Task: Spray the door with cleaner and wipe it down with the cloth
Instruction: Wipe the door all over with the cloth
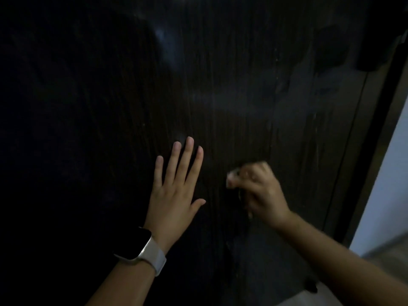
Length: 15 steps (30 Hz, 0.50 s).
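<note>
Dark wood-grain door (231, 89) fills the view, streaky up top. Left hand (174, 191) lies flat on it, fingers straight. Right hand (260, 191), just beside it, is curled tight round something pale and blurry, probably the cloth (231, 176). Unwiped panel runs upward from that grip, so I'd guess the right hand goes next.

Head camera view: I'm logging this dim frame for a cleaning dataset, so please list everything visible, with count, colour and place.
door: one, dark brown wood grain, streaked, fills most of the view.
wall: one strip, pale, right edge.
dark shape: one, black, upper right; too dim to identify.
watch: one, dark face, white band, left wrist.
left hand: flat on the door, fingers spread.
right hand: curled round something small and pale, blurred; cannot tell what.
</note>
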Each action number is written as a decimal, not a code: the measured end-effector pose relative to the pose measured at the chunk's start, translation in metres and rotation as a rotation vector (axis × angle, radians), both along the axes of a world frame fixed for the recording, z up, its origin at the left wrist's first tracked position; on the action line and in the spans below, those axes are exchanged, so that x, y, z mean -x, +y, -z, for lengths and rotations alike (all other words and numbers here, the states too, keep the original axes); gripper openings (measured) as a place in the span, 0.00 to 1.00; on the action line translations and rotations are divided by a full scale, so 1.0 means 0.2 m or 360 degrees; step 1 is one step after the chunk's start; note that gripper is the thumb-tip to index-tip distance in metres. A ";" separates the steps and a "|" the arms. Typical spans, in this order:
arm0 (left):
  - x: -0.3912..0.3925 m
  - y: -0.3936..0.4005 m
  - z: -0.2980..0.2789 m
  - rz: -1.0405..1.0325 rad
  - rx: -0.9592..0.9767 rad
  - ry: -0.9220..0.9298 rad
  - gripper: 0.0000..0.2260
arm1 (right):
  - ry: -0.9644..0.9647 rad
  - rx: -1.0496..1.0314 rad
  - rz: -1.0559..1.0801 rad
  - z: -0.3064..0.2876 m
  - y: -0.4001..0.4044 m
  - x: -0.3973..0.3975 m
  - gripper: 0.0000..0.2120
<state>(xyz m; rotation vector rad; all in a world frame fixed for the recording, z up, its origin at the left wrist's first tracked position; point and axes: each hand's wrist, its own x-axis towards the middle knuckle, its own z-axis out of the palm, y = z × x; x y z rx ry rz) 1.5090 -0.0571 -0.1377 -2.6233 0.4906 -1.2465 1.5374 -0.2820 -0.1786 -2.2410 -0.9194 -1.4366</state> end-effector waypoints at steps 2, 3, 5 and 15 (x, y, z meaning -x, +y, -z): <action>0.00 0.00 0.00 -0.0013 -0.0009 -0.0005 0.55 | -0.0081 -0.0245 0.0072 -0.26 0.04 -0.01 0.12; 0.00 0.00 0.00 -0.0015 -0.0017 -0.0009 0.54 | -0.0084 -0.0430 0.0119 -0.36 0.07 -0.02 0.12; 0.00 0.00 0.00 -0.0020 -0.0022 -0.0008 0.54 | -0.0110 -0.0663 0.0135 -0.42 0.13 -0.03 0.12; 0.09 0.01 0.00 -0.0015 0.0001 0.0034 0.51 | 0.0094 0.0620 -0.0058 0.16 0.00 0.03 0.11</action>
